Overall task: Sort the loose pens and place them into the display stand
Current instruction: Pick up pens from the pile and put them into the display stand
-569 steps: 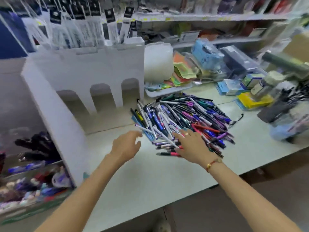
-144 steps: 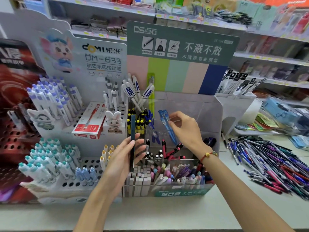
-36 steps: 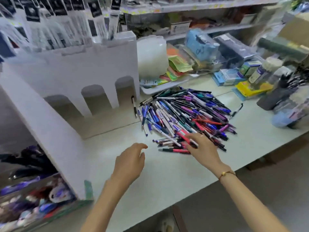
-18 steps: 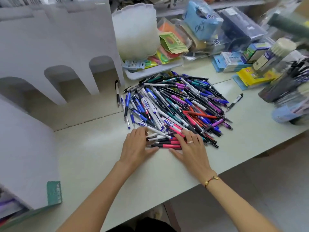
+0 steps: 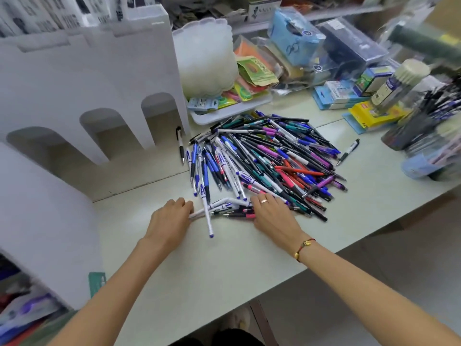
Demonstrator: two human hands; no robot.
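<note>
A big pile of loose pens (image 5: pixel 269 156) in blue, purple, red, teal and white lies on the pale green table (image 5: pixel 199 265). My left hand (image 5: pixel 172 218) sits at the pile's near left corner, fingers curled onto the end of a few white pens (image 5: pixel 219 204). My right hand (image 5: pixel 272 216) lies over the other ends of these and of some pink and black pens (image 5: pixel 239 215); its grip is hidden. One white pen with a blue tip (image 5: pixel 207 216) lies across them, pointing toward me. The display stand (image 5: pixel 37 221) shows its white side panel at the left.
A white arched divider (image 5: pixel 99 96) stands behind the pile, with a single black-and-white pen (image 5: pixel 180 146) beside it. Another stray pen (image 5: pixel 349 151) lies to the right. A white tray (image 5: pixel 224 113), boxes and cups of pens (image 5: pixel 424 126) crowd the back and right. The table's edge runs close in front.
My left hand slid left and curled onto the white pens' ends. The bundle is now stretched between both hands, and a blue-tipped white pen has swung out toward me. The view moved closer.
</note>
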